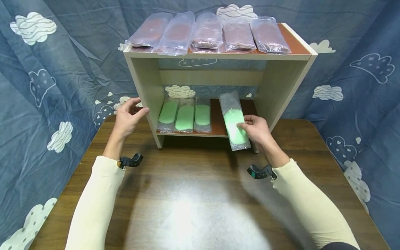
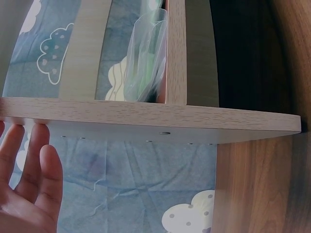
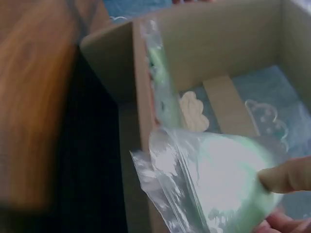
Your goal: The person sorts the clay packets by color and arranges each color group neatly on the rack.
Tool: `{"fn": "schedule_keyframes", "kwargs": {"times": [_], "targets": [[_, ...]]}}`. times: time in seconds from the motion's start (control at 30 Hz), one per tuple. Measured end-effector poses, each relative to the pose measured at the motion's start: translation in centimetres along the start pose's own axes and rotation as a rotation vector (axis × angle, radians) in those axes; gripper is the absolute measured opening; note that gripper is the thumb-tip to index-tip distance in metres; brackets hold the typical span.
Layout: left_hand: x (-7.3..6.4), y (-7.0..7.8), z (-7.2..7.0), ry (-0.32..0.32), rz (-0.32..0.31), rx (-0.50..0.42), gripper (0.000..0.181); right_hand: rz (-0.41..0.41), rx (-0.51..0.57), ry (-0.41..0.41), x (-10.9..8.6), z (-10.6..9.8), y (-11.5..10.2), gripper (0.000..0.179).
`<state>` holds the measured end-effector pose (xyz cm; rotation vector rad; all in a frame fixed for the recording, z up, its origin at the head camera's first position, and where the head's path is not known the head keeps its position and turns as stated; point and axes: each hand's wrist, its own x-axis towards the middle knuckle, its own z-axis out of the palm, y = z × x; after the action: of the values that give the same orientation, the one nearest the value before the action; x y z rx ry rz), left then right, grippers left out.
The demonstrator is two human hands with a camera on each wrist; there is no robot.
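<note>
My right hand (image 1: 257, 130) pinches a clear plastic packet (image 1: 235, 126) with a flat green item inside, thumb on its front. The packet is tilted at the front of the lower shelf (image 1: 218, 114), its bottom end over the shelf's front edge. In the right wrist view the green packet (image 3: 218, 179) shows large, with the thumb on it. My left hand (image 1: 126, 118) is at the outer left side of the small shelf unit (image 1: 140, 83); in the left wrist view its fingertips (image 2: 40, 133) touch the side panel (image 2: 121, 114). Several green packets (image 1: 185, 117) lie side by side on the shelf's left half.
On the top board lie several clear packets with brownish contents (image 1: 207, 33). The unit stands at the back of a brown wooden table (image 1: 187, 194). A blue cloth with white clouds (image 1: 78, 69) hangs behind and around. A black camera mount (image 1: 131, 160) sits on each wrist.
</note>
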<state>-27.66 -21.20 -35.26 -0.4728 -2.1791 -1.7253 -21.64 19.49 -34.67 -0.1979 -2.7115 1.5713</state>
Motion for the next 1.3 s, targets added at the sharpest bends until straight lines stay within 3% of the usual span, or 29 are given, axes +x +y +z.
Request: {"fn": "schedule_keyframes", "kwargs": {"times": [0.17, 0.33, 0.4, 0.5, 0.57, 0.7, 0.8, 0.97, 1.1, 1.3], "targets": [[-0.2, -0.1, 0.1, -0.013, -0.019, 0.007, 0.043, 0.100, -0.045, -0.045, 3.7, 0.4, -0.7, 0.048], [-0.1, -0.1, 0.0, -0.007, -0.012, -0.019, 0.043, 0.187, -0.002, -0.025, 6.5, 0.9, -0.8, 0.009], [-0.1, 0.0, 0.0, -0.007, -0.009, -0.028, 0.043, 0.232, 0.024, -0.014, 7.3, 0.9, -1.1, 0.016], [0.1, 0.1, 0.0, -0.005, -0.008, -0.027, 0.042, 0.275, 0.041, 0.006, 8.3, 1.1, -1.5, 0.011], [0.1, 0.1, 0.0, -0.003, -0.005, -0.023, 0.041, 0.299, 0.034, 0.022, 8.8, 1.4, -1.8, 0.028], [0.1, 0.2, 0.1, 0.000, 0.006, -0.027, 0.040, 0.285, 0.044, 0.041, 9.3, 2.4, -2.3, 0.048], [0.2, 0.2, 0.2, 0.002, 0.017, -0.040, 0.040, 0.257, 0.028, 0.052, 9.4, 3.3, -2.6, 0.040], [0.2, -0.2, 0.2, -0.003, 0.017, -0.042, 0.038, 0.207, -0.144, 0.092, 9.3, 4.1, -2.7, 0.014], [0.1, -0.4, 0.2, 0.003, 0.011, -0.043, 0.037, 0.163, -0.230, 0.138, 8.9, 4.4, -2.7, 0.013], [0.0, 0.0, 0.2, 0.017, 0.007, -0.059, 0.037, 0.129, -0.305, 0.143, 8.5, 4.9, -3.2, 0.011]]}}
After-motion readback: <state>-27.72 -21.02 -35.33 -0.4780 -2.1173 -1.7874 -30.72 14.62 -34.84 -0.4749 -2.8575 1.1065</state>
